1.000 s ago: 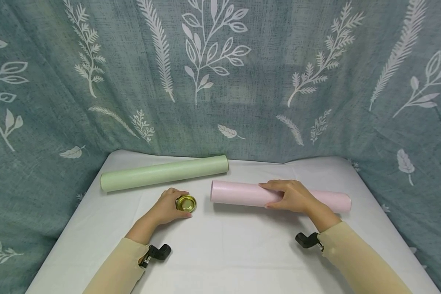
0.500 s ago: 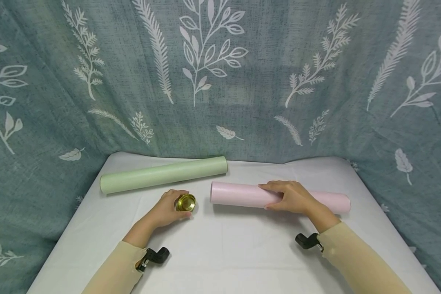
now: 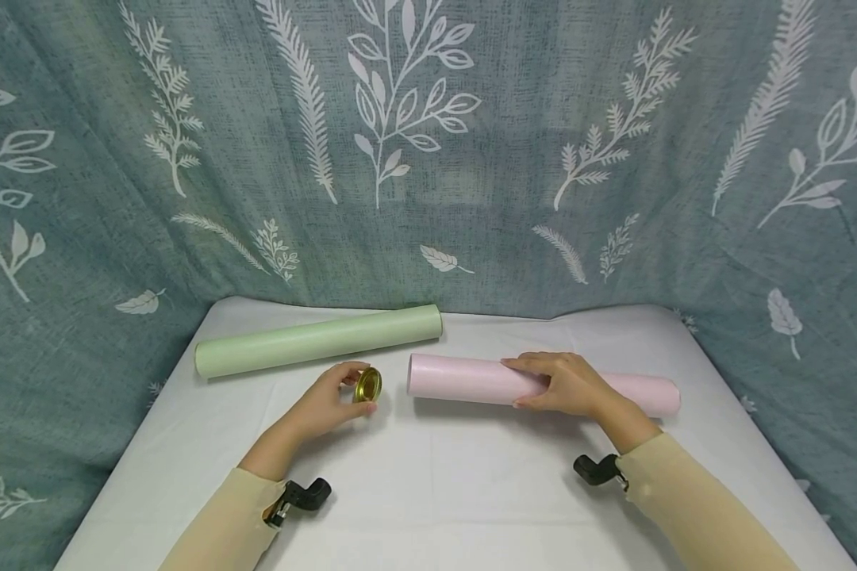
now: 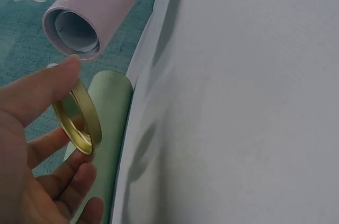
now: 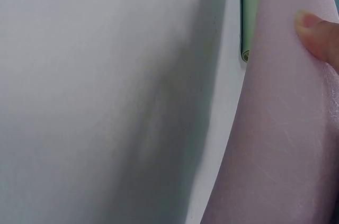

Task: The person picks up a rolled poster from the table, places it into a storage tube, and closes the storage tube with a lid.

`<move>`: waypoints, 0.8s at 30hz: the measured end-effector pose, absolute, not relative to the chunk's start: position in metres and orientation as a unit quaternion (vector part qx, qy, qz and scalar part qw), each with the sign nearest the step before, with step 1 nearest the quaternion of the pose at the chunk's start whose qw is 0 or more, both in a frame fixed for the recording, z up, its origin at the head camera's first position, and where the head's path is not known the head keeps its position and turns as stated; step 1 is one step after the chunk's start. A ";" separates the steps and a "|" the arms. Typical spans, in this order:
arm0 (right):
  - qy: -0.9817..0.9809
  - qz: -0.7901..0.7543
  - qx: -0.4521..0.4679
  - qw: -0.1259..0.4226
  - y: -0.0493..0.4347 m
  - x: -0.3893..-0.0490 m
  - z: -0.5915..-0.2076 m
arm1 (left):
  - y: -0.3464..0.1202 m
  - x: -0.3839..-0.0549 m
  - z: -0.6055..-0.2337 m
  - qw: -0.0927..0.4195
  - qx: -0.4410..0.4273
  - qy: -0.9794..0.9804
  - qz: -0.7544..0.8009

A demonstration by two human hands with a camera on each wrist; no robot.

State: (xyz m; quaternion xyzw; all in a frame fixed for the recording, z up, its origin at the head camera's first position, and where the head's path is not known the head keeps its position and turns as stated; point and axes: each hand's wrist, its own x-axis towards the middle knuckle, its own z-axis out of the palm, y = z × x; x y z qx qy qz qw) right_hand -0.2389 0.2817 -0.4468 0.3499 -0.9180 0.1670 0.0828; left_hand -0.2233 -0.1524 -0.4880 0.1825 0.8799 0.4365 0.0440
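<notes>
My left hand (image 3: 327, 403) pinches a round gold metal cap (image 3: 368, 385) by its edge, between thumb and fingers. The cap stands nearly on edge, its hollow side visible in the head view. Just to its right is the open end of a pink cardboard tube (image 3: 457, 378), a small gap apart. In the left wrist view, a white roll (image 4: 77, 30) shows inside that open end. Across the tube's middle, my right hand (image 3: 570, 385) grips from above, thumb on the near side. The right wrist view shows the thumb (image 5: 318, 38) against the pink surface.
Behind my left hand a green tube (image 3: 321, 341) lies at a slant along the back left of the white-covered table (image 3: 428, 484). A blue-green leaf-patterned curtain (image 3: 428, 143) hangs at the back and both sides.
My left hand has tipped the gold cap from facing up to nearly on edge and shifted it slightly up and right. My right hand and the pink tube look unmoved.
</notes>
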 end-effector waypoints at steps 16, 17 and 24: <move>-0.907 0.178 0.368 0.100 0.280 -0.240 -0.449 | -0.138 -0.225 -0.477 0.040 0.196 0.858 0.474; -0.908 0.178 0.367 0.098 0.280 -0.240 -0.449 | -0.138 -0.226 -0.477 0.040 0.197 0.857 0.474; -0.909 0.175 0.367 0.094 0.279 -0.239 -0.446 | -0.132 -0.228 -0.475 0.039 0.199 0.855 0.478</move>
